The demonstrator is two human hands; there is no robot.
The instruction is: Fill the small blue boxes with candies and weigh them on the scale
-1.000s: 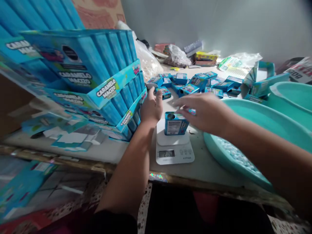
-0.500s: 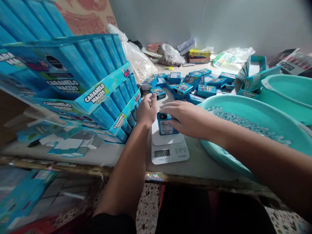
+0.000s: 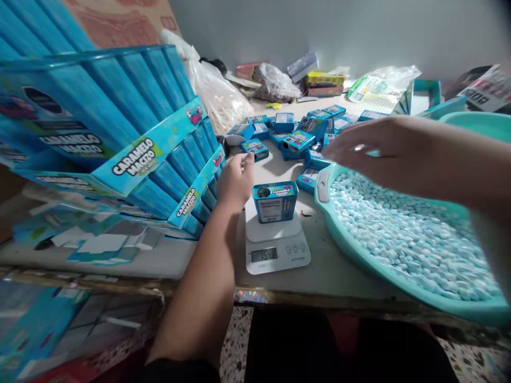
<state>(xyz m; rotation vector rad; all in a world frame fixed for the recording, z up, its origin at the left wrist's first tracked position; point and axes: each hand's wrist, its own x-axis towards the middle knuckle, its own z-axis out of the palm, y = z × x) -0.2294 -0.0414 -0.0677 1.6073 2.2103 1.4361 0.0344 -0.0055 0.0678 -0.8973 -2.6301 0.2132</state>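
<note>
A small blue candy box (image 3: 275, 202) printed "Caramelo Macizo" stands on a white digital scale (image 3: 275, 259), whose display reads about 154.8. A dark round hole shows in the box's top. Just left of and behind it is my left hand (image 3: 235, 178), fingers curled closed; whatever they may hold is hidden. My right hand (image 3: 383, 141) hovers over the near-left part of a turquoise tub (image 3: 331, 223), fingers stretched out to the left and slightly blurred, with nothing visible in them. Pale blue and white candies (image 3: 415, 250) cover the tub's bottom.
Stacked display cartons (image 3: 131, 159) full of blue boxes rise on the left. Several loose blue boxes (image 3: 299, 141) lie heaped behind the scale. A clear plastic bag (image 3: 219, 93) and a yellow box (image 3: 325, 82) sit farther back. A second turquoise tub (image 3: 479, 119) stands at right.
My right hand has let go of the box on the scale and moved right, over the tub. The box stays on the scale. My left hand has hardly moved; the view has shifted slightly.
</note>
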